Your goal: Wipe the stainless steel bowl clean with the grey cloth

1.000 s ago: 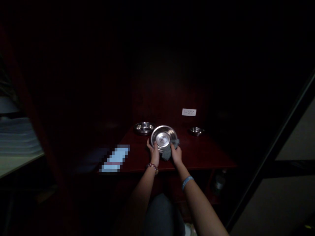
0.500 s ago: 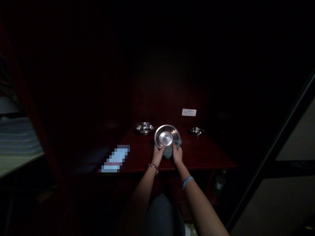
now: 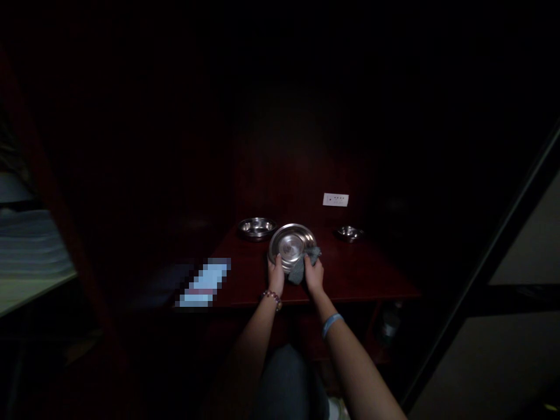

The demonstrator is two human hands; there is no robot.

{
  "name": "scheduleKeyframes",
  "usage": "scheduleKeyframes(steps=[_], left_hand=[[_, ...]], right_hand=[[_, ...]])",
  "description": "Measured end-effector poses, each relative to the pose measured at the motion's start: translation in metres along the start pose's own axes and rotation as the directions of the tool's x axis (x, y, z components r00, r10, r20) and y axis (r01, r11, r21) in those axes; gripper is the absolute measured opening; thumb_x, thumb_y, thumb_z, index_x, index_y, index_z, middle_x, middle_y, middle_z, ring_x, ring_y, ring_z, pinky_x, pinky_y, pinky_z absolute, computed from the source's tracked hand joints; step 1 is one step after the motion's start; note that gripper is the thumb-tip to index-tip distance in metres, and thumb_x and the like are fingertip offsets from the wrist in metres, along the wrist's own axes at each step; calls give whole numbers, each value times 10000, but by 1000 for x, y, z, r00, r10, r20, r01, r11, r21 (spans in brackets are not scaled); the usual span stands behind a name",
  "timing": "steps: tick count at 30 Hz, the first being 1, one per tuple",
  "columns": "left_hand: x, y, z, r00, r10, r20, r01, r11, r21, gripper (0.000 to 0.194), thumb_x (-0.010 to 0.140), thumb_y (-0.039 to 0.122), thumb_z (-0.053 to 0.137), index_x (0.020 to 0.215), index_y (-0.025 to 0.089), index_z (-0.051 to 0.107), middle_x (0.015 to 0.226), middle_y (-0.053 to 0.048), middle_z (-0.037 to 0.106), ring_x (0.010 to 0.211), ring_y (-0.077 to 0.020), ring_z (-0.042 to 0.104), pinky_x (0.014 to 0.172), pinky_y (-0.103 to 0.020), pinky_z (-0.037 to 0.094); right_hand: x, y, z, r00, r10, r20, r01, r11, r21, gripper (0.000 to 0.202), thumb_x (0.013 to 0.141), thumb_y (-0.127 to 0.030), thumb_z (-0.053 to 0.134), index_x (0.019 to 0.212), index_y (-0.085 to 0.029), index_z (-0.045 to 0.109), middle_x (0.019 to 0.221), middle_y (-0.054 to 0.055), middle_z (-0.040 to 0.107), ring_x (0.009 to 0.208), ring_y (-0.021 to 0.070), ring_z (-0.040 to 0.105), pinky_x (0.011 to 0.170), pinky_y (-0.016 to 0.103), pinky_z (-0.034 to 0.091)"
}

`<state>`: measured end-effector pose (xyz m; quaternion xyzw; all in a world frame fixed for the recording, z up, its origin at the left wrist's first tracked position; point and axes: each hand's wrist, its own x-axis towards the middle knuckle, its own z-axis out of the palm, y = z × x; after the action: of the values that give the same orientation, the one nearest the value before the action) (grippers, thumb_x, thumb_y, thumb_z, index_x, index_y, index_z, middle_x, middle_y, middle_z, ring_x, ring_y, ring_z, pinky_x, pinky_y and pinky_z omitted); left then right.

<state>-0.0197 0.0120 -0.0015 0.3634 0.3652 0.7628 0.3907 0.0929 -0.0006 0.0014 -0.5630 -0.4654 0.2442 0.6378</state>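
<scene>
A shiny metal bowl (image 3: pixel 289 247) is held up over the dark red desk (image 3: pixel 350 277), tilted so that its inside faces me. My left hand (image 3: pixel 275 275) grips its lower left rim, thumb over the edge, with the other fingers hidden behind. At the lower right rim, my right hand (image 3: pixel 314 274) is closed on a grey cloth (image 3: pixel 298 269), which lies bunched over the edge of the bowl. Behind to the left, a wider metal bowl (image 3: pixel 257 229) rests on the desk. A smaller metal bowl (image 3: pixel 349 234) sits at the back right.
A white wall socket (image 3: pixel 336 200) is on the back panel. To the left lies a bright, pixelated rectangle (image 3: pixel 205 284). Stacked pale trays or sheets (image 3: pixel 35 245) stand on a shelf at far left. A bottle (image 3: pixel 389 326) is below the desk at right.
The held bowl has shifted slightly left and turned a little. My left hand has moved left along its rim, and the cloth now covers more of the lower right edge.
</scene>
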Motion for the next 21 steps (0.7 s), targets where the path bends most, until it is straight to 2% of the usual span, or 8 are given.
scheduleKeyframes(steps=[2, 7, 12, 16, 21], left_hand=[[-3, 4, 1, 1000, 23, -10, -23, 1000, 18, 471, 847, 260, 593, 1299, 188, 481, 1291, -126, 612, 1198, -209, 583, 1078, -355, 401], [-7, 9, 0, 999, -49, 11, 49, 997, 58, 492, 835, 291, 615, 1295, 191, 470, 1313, -133, 596, 1196, -222, 586, 1051, -355, 426], [-7, 5, 2, 992, 26, 126, -35, 997, 68, 488, 800, 262, 646, 1266, 183, 522, 1324, -125, 593, 1220, -218, 574, 1090, -361, 382], [-7, 1, 2, 978, 40, 207, -59, 995, 85, 504, 749, 243, 698, 1230, 181, 563, 1285, -122, 621, 1195, -221, 588, 1101, -391, 371], [-4, -3, 2, 976, 60, 210, -79, 993, 86, 483, 695, 204, 724, 1162, 165, 605, 1219, -138, 657, 1195, -251, 593, 1082, -403, 379]], right_hand=[[0, 0, -1, 1000, 9, 6, -9, 1000, -3, 377, 847, -438, 558, 1011, -140, 722, 988, 122, 753, 935, 251, 704, 792, 283, 508], [2, 4, 0, 1000, 4, 8, -4, 999, 50, 400, 840, -448, 555, 1011, -127, 720, 995, 135, 751, 944, 266, 703, 798, 298, 510], [4, 10, 1, 1000, -1, -21, 2, 998, 66, 412, 847, -457, 536, 1002, -118, 712, 1010, 146, 746, 956, 266, 700, 808, 303, 510], [4, 11, 1, 1000, -27, -9, 27, 999, 36, 410, 852, -469, 537, 958, -115, 715, 979, 158, 748, 922, 272, 709, 790, 306, 516], [3, 9, 0, 999, -41, -19, 41, 999, -5, 390, 858, -456, 542, 953, -120, 714, 973, 163, 749, 946, 280, 709, 785, 305, 519]])
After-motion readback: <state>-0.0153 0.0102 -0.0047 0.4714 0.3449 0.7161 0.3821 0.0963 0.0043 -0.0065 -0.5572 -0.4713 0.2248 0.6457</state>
